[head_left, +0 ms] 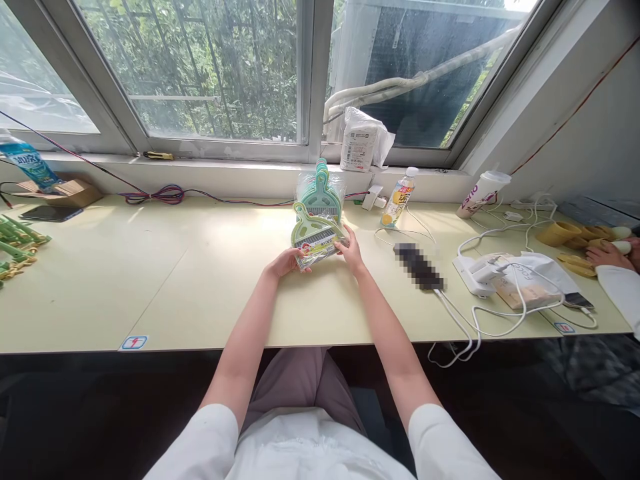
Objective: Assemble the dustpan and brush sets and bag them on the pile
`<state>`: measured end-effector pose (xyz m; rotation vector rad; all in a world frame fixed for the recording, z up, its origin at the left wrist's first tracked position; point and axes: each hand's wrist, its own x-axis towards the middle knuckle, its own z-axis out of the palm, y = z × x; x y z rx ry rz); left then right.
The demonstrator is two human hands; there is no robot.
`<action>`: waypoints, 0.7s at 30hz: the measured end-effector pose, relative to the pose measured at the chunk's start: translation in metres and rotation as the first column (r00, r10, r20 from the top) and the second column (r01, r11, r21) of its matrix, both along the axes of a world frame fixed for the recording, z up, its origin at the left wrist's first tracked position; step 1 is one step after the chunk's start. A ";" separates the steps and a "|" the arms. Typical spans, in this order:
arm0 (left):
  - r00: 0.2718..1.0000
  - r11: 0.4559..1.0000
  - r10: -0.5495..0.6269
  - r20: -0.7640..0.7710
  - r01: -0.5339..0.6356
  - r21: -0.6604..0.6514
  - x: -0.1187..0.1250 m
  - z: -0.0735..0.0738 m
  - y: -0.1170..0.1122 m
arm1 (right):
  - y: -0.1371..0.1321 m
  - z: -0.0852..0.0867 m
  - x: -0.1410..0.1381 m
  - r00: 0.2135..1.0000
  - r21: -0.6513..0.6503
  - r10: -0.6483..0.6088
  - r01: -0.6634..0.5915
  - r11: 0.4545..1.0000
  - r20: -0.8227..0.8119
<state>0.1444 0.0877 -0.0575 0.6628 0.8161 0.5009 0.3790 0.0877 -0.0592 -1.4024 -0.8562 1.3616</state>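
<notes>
A small light-green dustpan-and-brush set [314, 235] in a clear plastic wrapper is tilted up in front of me, its handle pointing away and a printed label across the front. My left hand [287, 262] grips the lower left corner of the wrapper. On the opposite side my right hand [351, 251] pinches the edge, thumb on the front. Right behind it stands a stack of similar green and teal dustpan sets [321, 195], also in clear plastic, partly hidden by the one I hold.
To the right are a drink bottle [399, 198], a blurred dark phone-like object [419, 265], a white power strip [474, 277] with tangled cables and a paper cup [483, 195]. A co-worker's hand [611, 256] is at far right. Green bamboo-like pieces [19, 243] lie at left.
</notes>
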 end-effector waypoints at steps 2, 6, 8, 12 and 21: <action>0.999 0.999 0.034 -0.005 -0.034 0.017 0.002 0.002 0.000 | 0.002 -0.003 0.003 1.000 -0.047 0.009 -0.009 0.999 -0.005; 0.989 0.987 0.146 -0.032 -0.144 0.076 0.010 0.008 -0.003 | 0.005 -0.009 0.006 0.997 -0.083 -0.042 0.037 0.996 -0.062; 0.974 0.973 0.209 -0.089 -0.197 0.123 0.014 0.013 -0.004 | 0.005 -0.010 0.007 0.990 -0.101 -0.122 0.114 0.988 -0.074; 0.951 0.934 0.275 -0.138 -0.231 0.274 0.018 0.025 -0.007 | 0.005 -0.009 0.009 0.955 -0.134 -0.284 0.272 0.953 -0.080; 0.969 0.877 0.146 -0.200 -0.033 0.479 0.024 0.018 -0.009 | 0.007 -0.013 0.017 0.914 -0.161 -0.391 0.372 0.914 -0.109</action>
